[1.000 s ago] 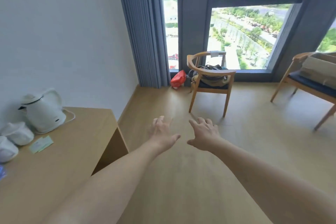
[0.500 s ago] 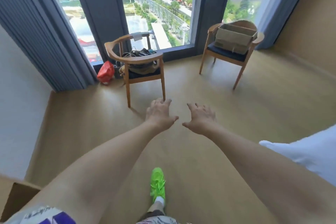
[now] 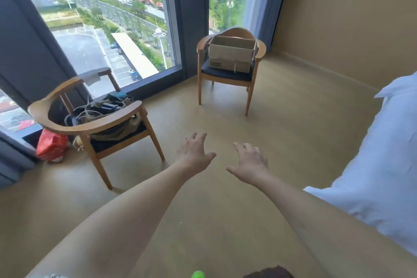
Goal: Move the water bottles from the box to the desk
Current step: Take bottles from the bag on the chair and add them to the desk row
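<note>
I cannot see inside the box; its walls hide any contents. The bed is cut off at right.

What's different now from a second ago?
The view swung right, away from the desk; the cardboard box on the far chair is now ahead and nearer. Nothing grasped or released. Left hand and right hand stay outstretched, empty, fingers spread.

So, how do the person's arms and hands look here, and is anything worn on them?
Both forearms are bare, with no sleeves in view. The left hand and the right hand wear no gloves, and no rings, watch or bracelet show on them. No markings are visible.
</note>
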Demonstrator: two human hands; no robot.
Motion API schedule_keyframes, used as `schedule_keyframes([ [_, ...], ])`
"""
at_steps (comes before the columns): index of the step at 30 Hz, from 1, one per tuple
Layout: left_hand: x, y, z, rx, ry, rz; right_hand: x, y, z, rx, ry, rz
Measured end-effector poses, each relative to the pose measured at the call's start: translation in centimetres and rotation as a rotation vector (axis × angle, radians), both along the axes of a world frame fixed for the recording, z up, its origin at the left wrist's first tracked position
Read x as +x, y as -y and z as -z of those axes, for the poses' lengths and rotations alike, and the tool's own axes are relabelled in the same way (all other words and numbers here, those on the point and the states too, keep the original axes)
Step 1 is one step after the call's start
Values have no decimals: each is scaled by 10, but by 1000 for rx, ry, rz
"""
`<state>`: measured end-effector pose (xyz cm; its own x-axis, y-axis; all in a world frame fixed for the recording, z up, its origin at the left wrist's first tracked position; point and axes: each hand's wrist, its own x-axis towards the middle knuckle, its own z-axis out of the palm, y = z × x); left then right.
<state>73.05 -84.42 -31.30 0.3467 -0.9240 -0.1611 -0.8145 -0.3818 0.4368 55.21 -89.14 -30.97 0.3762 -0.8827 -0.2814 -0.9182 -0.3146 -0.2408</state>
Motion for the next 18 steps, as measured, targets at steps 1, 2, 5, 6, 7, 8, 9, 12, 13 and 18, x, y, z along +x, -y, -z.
schedule_keyframes([
  [1,4,18,3,7,-8,20,2,13,4,14,0,24],
  [2,8,36,7,15,-16,38,3,26,9,27,-4,45],
  [5,19,91,21,22,-31,74,12,73,20,59,-9,80],
  [6,22,111,26,20,-32,81,16,91,25,64,-3,86],
  [7,25,131,32,19,-33,83,21,112,29,67,4,86],
  [8,29,152,37,19,-33,83,26,133,34,70,10,84],
  [9,33,174,42,19,-31,83,32,155,38,74,19,85],
  [12,46,242,52,30,-9,75,48,229,50,85,64,98],
  [13,51,263,55,36,0,65,51,254,52,89,80,97],
  [18,61,377,47,36,12,10,63,372,46,115,135,91],
])
